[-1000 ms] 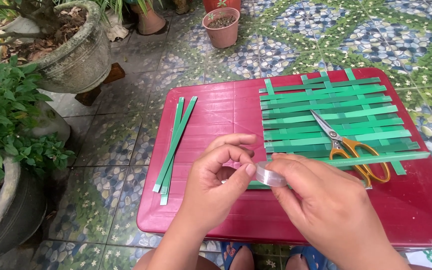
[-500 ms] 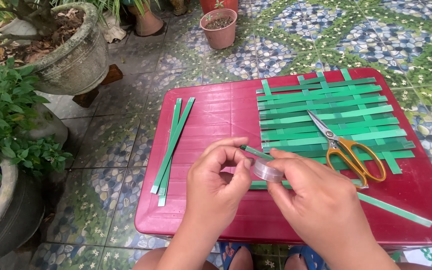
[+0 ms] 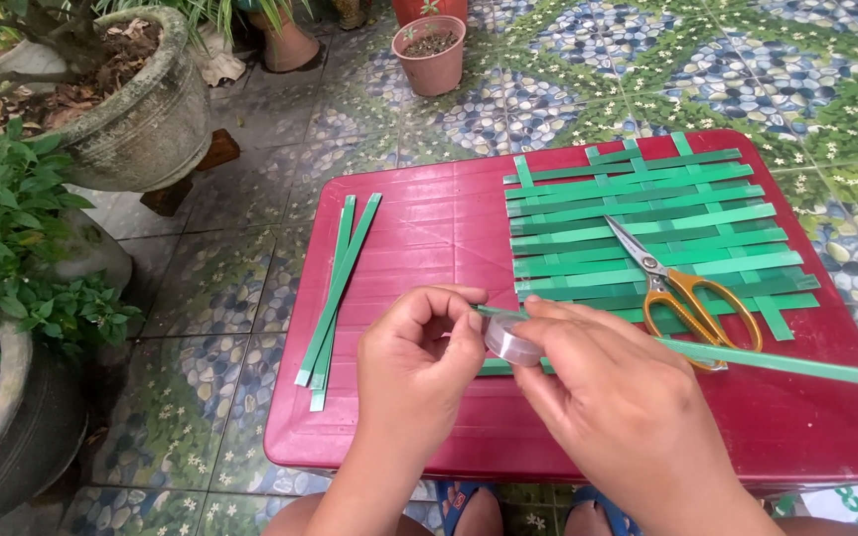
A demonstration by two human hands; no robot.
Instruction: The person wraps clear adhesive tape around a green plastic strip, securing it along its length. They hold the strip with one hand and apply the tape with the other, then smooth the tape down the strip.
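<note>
Tape roll [image 3: 510, 342], small and clear, sits between both hands just above the near part of the red plastic table [image 3: 429, 437]. Left hand [image 3: 417, 372] curls around the roll's left side, its thumb and forefinger pressed together at the roll's edge, while the right hand [image 3: 620, 402] pinches the roll from the right with fingertips closed on it. Passing under the hands, one long green strip [image 3: 786, 362] runs out to the right toward the table's edge. Farther back on the right lies a woven mat of green strips [image 3: 638, 213], with orange-handled scissors [image 3: 682, 293] resting on its near right part, blades pointing away to the left. On the left of the table, well apart from the mat, a few loose green strips [image 3: 338, 283] lie bundled side by side. Beyond the table, on the patterned tiled floor [image 3: 747, 69], stands a small terracotta pot [image 3: 432, 52], and large stone planters [image 3: 141, 109] with leafy plants stand at the left.
</note>
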